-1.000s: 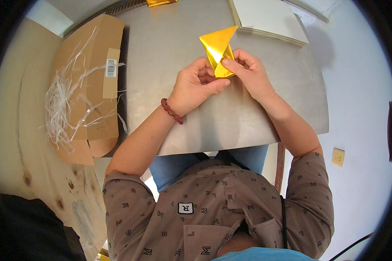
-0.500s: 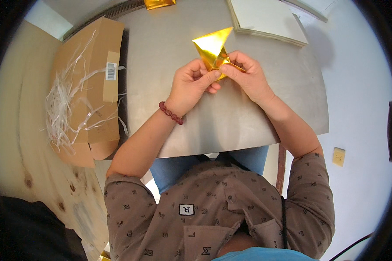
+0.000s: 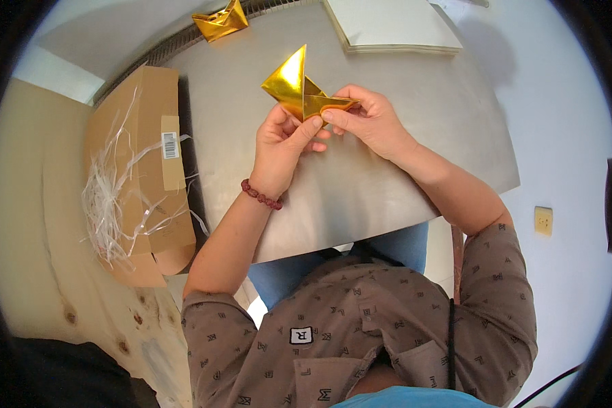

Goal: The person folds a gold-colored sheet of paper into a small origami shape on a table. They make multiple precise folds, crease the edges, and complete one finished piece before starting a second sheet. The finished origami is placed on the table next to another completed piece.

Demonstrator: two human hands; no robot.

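Note:
Between my two hands, above the metal table (image 3: 360, 197), is a piece of folded gold foil paper (image 3: 289, 81). One tall pointed flap rises at its left, and a lower point stretches to the right. My left hand (image 3: 285, 139) pinches its bottom edge, thumb in front and some fingers curled beneath. With thumb and forefinger, my right hand (image 3: 367, 122) grips the right-hand part. The two thumbs almost meet at the lower middle fold. The paper's underside is hidden by my fingers.
A finished-looking gold foil boat shape (image 3: 221, 22) rests at the table's far left edge. A stack of white sheets (image 3: 394, 24) lies at the far side. Left of the table stands a cardboard box (image 3: 146, 204) draped with clear plastic strands (image 3: 105, 204).
The folded paper has turned and its right-hand part has opened out into a wider point. The view has shifted, bringing the far gold shape more fully into sight.

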